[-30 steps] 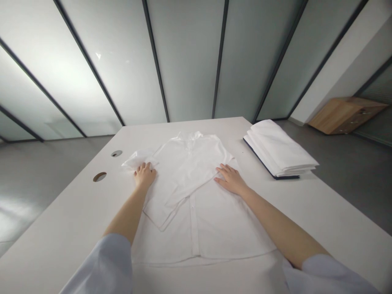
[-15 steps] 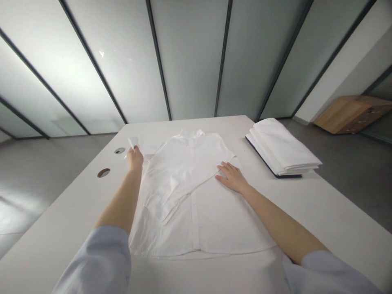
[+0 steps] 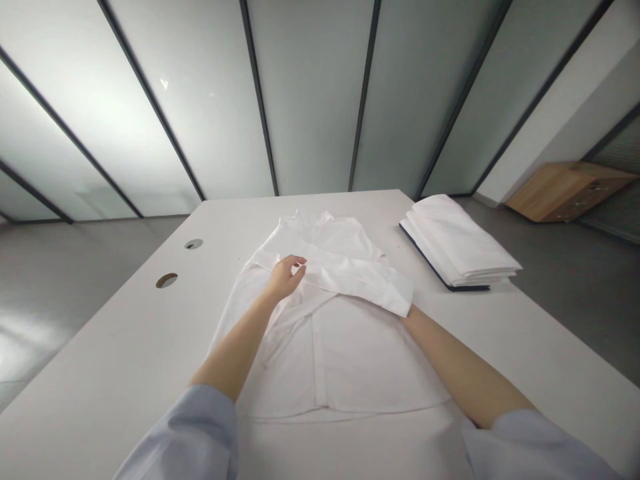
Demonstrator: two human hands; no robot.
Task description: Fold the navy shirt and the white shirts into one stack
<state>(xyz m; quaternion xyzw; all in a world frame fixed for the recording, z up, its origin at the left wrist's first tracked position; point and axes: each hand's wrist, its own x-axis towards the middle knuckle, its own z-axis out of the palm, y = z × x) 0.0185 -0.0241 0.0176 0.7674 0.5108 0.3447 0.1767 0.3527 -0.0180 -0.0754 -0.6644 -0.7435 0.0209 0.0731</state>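
Note:
A white button-up shirt [image 3: 360, 373] lies spread front up, its collar at the far end and its hem towards me. Both sleeves are folded across its front. My left hand [image 3: 287, 277] hovers at the shirt's left-middle, with a gap between its thumb and curved fingers and nothing visible held. The upper sleeve [image 3: 370, 280] stretches rightward from there, its cuff end draped over my right hand. Only my right wrist [image 3: 414, 320] and forearm come out from under the cloth, so those fingers are hidden.
A stack of folded white cloth [image 3: 460, 240] with a dark blue layer beneath sits at the table's right edge. Two round holes, one of them a cable hole [image 3: 167, 280], pierce the white table [image 3: 125, 353] on the left. A wooden cabinet [image 3: 565, 190] stands beyond, by frosted glass panels.
My left hand has moved right from beside the shirt to over it and let go of the sleeve. That sleeve now lies across the shirt and covers my right hand, which stayed in place.

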